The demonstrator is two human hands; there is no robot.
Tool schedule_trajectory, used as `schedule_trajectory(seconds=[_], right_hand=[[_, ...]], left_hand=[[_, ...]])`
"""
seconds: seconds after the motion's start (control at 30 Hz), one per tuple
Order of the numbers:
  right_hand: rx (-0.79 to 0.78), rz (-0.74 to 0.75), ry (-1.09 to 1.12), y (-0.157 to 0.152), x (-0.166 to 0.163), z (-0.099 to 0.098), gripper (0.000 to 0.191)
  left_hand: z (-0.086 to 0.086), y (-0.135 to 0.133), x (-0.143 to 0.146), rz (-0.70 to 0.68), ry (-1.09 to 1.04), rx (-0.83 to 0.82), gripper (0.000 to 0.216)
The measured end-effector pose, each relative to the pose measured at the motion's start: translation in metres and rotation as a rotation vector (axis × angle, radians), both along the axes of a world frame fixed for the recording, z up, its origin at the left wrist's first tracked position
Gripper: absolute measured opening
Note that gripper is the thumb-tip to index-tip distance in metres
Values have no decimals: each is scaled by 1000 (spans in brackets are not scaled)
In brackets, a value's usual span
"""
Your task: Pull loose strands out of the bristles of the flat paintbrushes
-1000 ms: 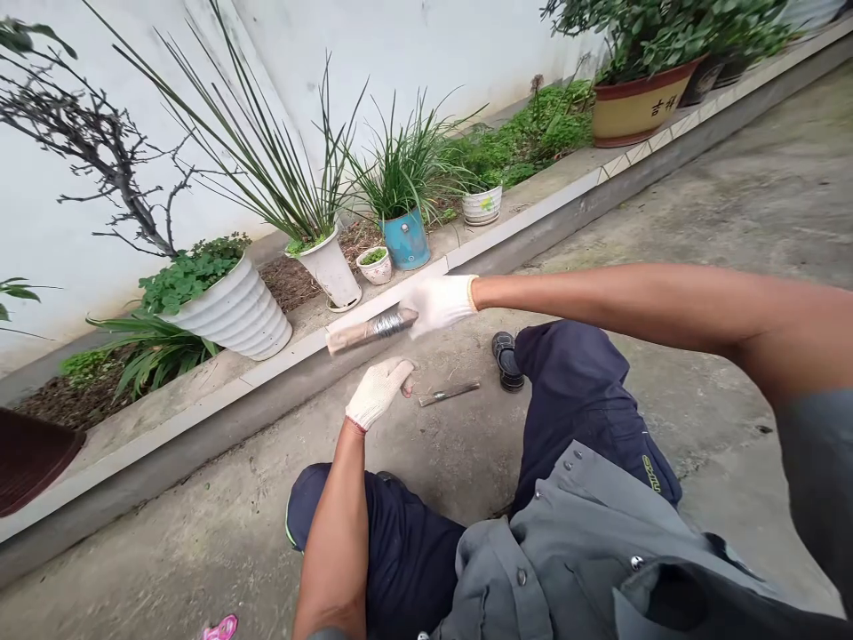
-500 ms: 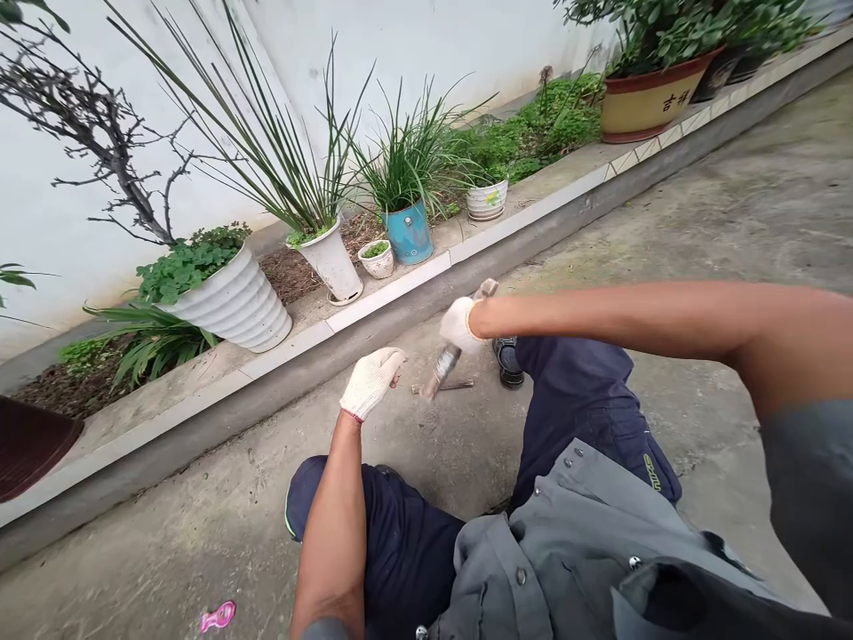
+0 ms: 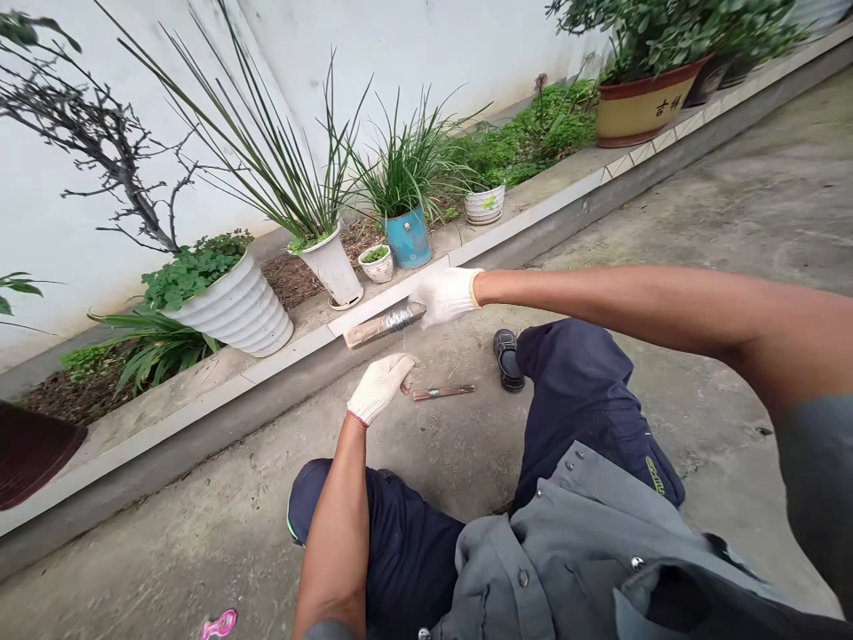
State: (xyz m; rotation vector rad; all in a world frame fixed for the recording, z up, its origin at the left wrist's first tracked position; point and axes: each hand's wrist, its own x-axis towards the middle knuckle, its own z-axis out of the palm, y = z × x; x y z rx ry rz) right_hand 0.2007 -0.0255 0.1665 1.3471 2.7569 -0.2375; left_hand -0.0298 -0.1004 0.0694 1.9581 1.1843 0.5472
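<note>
My right hand (image 3: 448, 297), in a white knit glove and blurred by motion, is closed at one end of a thick wooden stick (image 3: 370, 330). Silvery wire is wound round the stick near the glove. Its far end points left, in front of the ledge's edge. Below it, my left hand (image 3: 379, 388), also gloved, has its fingers curled together; what they hold, if anything, is hidden. Just right of my left hand, a thin brown stick bundle (image 3: 453, 390) with a wire-like band lies on the concrete ground.
A tiled ledge (image 3: 286, 356) crosses in front, bearing a white ribbed pot (image 3: 240, 307), a tall white pot (image 3: 337, 271), a small pot (image 3: 377, 267), a blue pot (image 3: 409, 240) and a yellow pot (image 3: 623, 116). A pink plastic item (image 3: 219, 625) lies on the concrete at lower left.
My right hand has moved up and left toward the ledge, swinging the wire-wound stick from steep to nearly level. The thin bundle on the ground shows more fully. My left hand has barely moved.
</note>
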Motion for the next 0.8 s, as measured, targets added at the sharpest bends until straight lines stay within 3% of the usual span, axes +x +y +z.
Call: schedule_trajectory(seconds=[0.13,0.3,0.43,0.57,0.67,0.8], right_hand=[[153,-225,-53,21,0,-4,37],[229,-282,-159,42,-5,-32,50],[126,-196,-237,48,-5,-68,32],[8,51,-295,42,3,-97,27],[-16,230,-232,35,10,-104,28],[25,217,-62,37,15,-98,35]], left_hand=[[0,2,-1,32,17,-72,38],[-5,11,-7,130,101,-28,37],[-3,32,-17,166,195,52,38],[5,62,-20,167,213,-17,36],[1,80,-16,116,204,-114,32],[-22,92,-5,26,234,-118,41]])
